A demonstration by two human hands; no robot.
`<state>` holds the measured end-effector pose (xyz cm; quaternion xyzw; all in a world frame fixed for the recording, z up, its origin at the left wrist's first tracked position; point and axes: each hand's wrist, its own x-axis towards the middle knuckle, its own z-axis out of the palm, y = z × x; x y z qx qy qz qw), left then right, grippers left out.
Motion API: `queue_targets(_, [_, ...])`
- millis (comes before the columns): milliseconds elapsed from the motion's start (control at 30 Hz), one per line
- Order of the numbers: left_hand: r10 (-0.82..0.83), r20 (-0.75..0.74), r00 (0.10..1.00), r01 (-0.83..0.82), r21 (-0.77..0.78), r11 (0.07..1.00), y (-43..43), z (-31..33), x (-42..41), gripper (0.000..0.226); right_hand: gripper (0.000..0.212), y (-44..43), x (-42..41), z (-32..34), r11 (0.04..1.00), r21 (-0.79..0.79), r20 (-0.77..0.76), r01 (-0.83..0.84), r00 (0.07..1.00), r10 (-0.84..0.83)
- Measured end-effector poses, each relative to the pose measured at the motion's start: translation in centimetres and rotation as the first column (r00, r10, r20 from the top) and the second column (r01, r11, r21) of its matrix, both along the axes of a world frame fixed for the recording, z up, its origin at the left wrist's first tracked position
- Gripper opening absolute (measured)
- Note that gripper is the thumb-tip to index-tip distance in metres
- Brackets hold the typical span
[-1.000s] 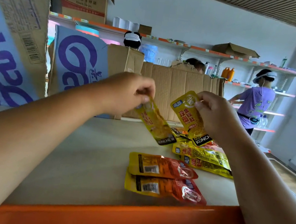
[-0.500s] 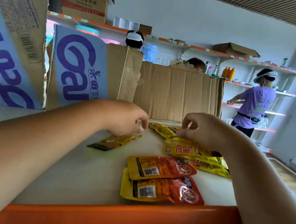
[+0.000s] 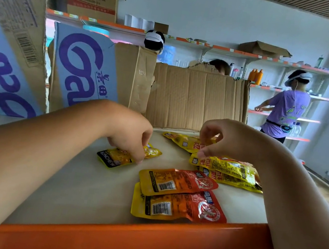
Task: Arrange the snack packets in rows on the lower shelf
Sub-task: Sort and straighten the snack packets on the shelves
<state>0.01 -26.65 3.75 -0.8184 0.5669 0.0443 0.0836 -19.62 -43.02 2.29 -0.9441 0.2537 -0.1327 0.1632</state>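
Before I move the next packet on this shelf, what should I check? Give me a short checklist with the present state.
1. Left hand holds the yellow packet: ok, it lies on the shelf.
2. Right hand grip on a packet: cannot tell.
3. Two red packets lined up near the front edge: ok.
4. Yellow pile in rows: not ok, packets overlap askew.
5. Bare shelf left of the yellow packet: ok.

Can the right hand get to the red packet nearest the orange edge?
Probably yes: the right hand is behind the red packet, only flat packets lie between, and the left hand is on a yellow packet further left.
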Motion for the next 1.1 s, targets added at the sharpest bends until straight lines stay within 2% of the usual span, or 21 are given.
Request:
queue_targets(167, [-0.080,0.017,0.997,0.081,-0.191,0.978,0.1,0.8,0.0,0.030,0.026,-0.5,0.2,-0.2,0.998,0.050,0.171,-0.035,0.985,0.026])
queue_targets(333, [-0.113,0.039,0.993,0.120,-0.376,0.919,1.1,2.3,-0.6,0.031,0.028,0.1,0.5,0.1,0.999,-0.045,0.260,-0.026,0.965,0.036])
queue_targets(500, [-0.122,0.050,0.991,0.130,-0.535,0.835,4.0,3.6,-0.9,0.038,0.028,3.1,0.1,1.3,0.995,-0.095,0.486,0.005,0.873,0.042])
queue_targets(600, [-0.142,0.064,0.988,0.148,-0.667,0.730,7.0,3.3,-1.3,0.041,0.026,6.2,-0.3,1.8,0.997,-0.072,0.611,-0.020,0.789,0.060])
queue_targets(767, [-0.223,0.123,0.967,0.227,-0.810,0.540,13.4,0.2,-1.9,0.047,0.032,12.1,-0.5,0.8,0.997,-0.018,0.683,-0.077,0.727,0.069])
queue_targets(833, [-0.228,0.110,0.967,0.207,-0.862,0.462,16.0,-0.8,-1.6,0.049,0.032,14.6,0.2,0.3,0.993,0.012,0.722,-0.119,0.688,0.073])
queue_targets(967, [-0.214,0.092,0.972,0.156,-0.939,0.306,22.0,-2.2,-0.5,0.044,0.029,20.6,2.3,-1.0,0.978,0.029,0.737,-0.205,0.666,0.118])
queue_targets(1100, [-0.162,0.107,0.981,0.138,-0.971,0.194,28.5,-2.4,1.4,0.042,0.027,27.2,5.4,-1.3,0.970,0.034,0.769,-0.240,0.626,0.128])
